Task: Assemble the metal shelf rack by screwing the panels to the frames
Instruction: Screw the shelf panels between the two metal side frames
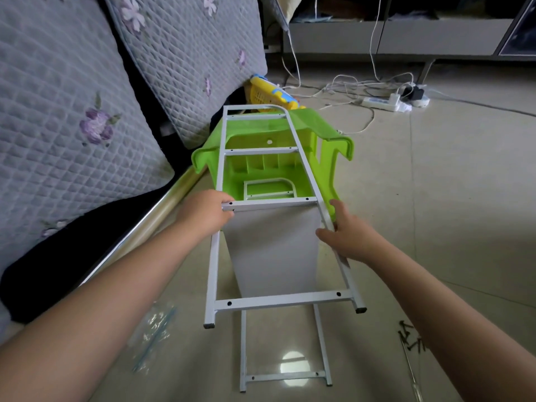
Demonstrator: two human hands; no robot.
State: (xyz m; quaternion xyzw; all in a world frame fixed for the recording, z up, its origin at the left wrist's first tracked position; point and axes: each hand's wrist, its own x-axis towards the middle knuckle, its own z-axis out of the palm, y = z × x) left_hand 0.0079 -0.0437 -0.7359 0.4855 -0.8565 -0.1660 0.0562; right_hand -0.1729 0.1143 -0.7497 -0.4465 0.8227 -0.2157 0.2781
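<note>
Nearest me, at six o'clock, the lower white frame (285, 378) lies flat on the pale tiled floor (452, 227), its foot rail closest to me. At four o'clock a scatter of dark screws (410, 339) sits beside a thin metal rod (412, 372); at eight o'clock lies a crumpled clear plastic bag (153, 332). Between these the tiles give room on both sides of the frame.

Above it I hold the upper white frame (220, 274) tilted, its capped feet toward me, with a grey panel (272, 250) standing between the two frames. My left hand (204, 211) curls around the left rail by the middle crossbar. My right hand (349, 232) grips the right rail, thumb on top, fingers wrapped under.

Farther off, at twelve o'clock, the frame's rounded top lies over an overturned green plastic stool (327, 149). At ten o'clock the quilted sofa cushions (72, 111) crowd close to the left rail. At one o'clock a white power strip (383, 103) and loose cables (345, 85) cross the floor
</note>
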